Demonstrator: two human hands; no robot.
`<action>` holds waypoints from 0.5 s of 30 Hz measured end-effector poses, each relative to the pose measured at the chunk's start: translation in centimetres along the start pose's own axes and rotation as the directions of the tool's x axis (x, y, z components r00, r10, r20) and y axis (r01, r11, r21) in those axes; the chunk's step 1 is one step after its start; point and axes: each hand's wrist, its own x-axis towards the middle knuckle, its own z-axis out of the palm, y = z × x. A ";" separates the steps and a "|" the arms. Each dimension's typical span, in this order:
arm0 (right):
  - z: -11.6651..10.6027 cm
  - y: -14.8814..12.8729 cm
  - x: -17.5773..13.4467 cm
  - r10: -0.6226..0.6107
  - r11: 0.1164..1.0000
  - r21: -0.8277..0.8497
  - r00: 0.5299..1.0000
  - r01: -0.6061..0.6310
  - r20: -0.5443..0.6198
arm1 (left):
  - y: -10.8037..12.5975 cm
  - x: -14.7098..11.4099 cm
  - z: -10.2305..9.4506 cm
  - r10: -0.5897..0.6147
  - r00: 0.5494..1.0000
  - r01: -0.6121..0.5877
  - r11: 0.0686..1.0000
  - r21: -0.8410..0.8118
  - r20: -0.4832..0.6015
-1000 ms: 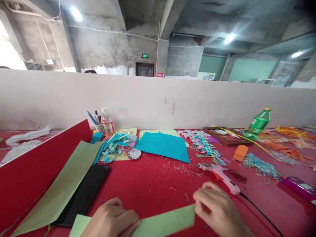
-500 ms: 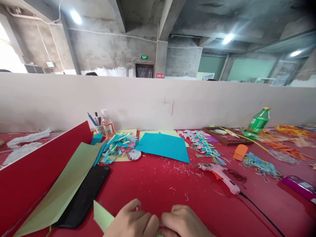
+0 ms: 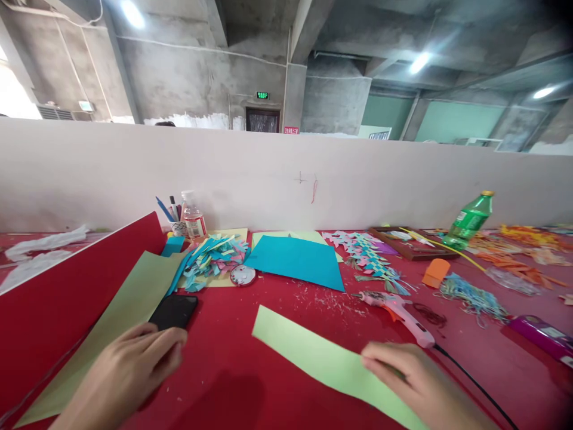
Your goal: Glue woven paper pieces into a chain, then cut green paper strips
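Note:
My right hand [image 3: 409, 376] pinches a strip of light green paper [image 3: 308, 352], which slants across the red table toward the upper left. Curled fingers close my left hand [image 3: 134, 364], which is over the near part of a black phone [image 3: 176, 312]; whether anything is inside them is hidden. Beside that hand lies a long sheet of dull yellow-green paper [image 3: 134, 292]. Beyond the strip is a blue sheet [image 3: 295, 263] on top of pale yellow paper. To the right, a pink glue gun [image 3: 398, 313] lies on its side with a dark cord.
A red upright panel [image 3: 80, 286] borders the left. Cut paper strips [image 3: 212, 260] are heaped near a round white lid [image 3: 242, 275]. Woven paper pieces [image 3: 367, 257], a brown tray [image 3: 412, 248], a green bottle [image 3: 470, 221] and a purple object [image 3: 541, 337] occupy the right side.
My hands, close together before, have moved apart: the left toward the phone, the right to the right with the light green strip, now far more visible. The view has tilted slightly down.

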 end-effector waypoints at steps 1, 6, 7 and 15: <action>0.1 -0.6 0.3 -0.045 0.999 -0.024 0.999 0.045 0.020 | 1.0 0.8 -0.2 0.001 0.999 -0.003 0.998 -0.058 -0.034; 1.1 -4.1 2.2 -0.317 0.948 0.006 0.944 0.318 0.090 | 7.8 4.7 -0.1 0.153 0.988 -0.146 0.953 -0.265 0.005; 1.3 -4.4 2.4 -0.331 0.943 -0.006 0.940 0.333 0.086 | 8.6 5.0 0.2 0.151 0.989 -0.143 0.938 -0.315 0.000; 1.7 -4.6 2.4 -0.362 0.931 -0.021 0.928 0.365 0.084 | 9.3 4.7 1.4 0.071 0.990 -0.005 0.885 -0.465 0.123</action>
